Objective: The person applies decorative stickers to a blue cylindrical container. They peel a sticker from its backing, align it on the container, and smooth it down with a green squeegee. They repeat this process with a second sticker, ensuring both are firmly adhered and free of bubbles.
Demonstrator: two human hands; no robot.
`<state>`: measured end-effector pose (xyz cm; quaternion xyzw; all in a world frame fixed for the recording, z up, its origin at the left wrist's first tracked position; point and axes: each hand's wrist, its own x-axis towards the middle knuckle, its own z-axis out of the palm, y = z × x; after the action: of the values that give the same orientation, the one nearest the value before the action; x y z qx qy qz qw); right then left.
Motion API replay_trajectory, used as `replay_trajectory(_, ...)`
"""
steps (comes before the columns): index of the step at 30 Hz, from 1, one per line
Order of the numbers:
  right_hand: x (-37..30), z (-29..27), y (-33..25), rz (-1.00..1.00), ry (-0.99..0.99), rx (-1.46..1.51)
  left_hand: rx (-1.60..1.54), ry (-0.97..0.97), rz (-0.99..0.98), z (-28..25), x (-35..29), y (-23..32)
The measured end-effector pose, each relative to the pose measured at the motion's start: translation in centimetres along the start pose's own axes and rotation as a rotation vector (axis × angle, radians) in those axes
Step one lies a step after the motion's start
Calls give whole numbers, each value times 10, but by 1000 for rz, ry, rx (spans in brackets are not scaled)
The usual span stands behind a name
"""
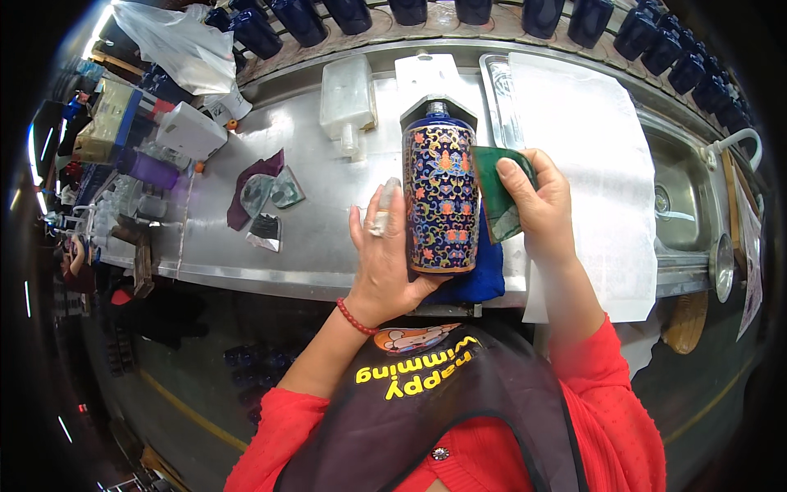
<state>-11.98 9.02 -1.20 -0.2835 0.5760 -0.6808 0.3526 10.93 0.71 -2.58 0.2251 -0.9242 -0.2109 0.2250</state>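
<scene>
A dark blue bottle point(441, 197) covered with a colourful floral pattern lies on its side, its neck pointing away from me. The neck end rests at a grey angular support point(461, 111). My left hand point(382, 254) holds the bottle at its lower left, thumb by the base and fingers along the side; grey and white tape wraps one or more fingers. In my right hand point(543, 205) is a green flexible scraper point(494, 187), pinched between thumb and fingers, its edge against the bottle's right side. A blue cloth point(479, 279) lies beneath the bottle.
A clear rectangular bottle-shaped container point(346, 94) and purple and clear scraps point(261, 197) lie on the metal bench point(311, 234). White paper sheets point(586, 180) cover the right side, before a sink point(680, 197). Several blue bottles point(299, 20) line the far side.
</scene>
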Motion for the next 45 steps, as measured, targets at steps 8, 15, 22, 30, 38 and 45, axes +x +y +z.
replay_trajectory(8,-13,9,14,56,18,115,210,-10,133,-18,14,24)
replay_trajectory(15,-15,11,14,46,18,105,251,-82,196,-31,30,29)
replay_trajectory(22,-16,12,14,22,19,107,378,-121,228,-31,39,30)
replay_trajectory(30,-15,13,14,33,18,122,247,-38,179,-28,26,29)
replay_trajectory(38,-13,13,20,25,42,122,299,-117,305,-20,8,34)
replay_trajectory(45,-11,14,22,-21,41,101,336,0,244,-13,-16,31)
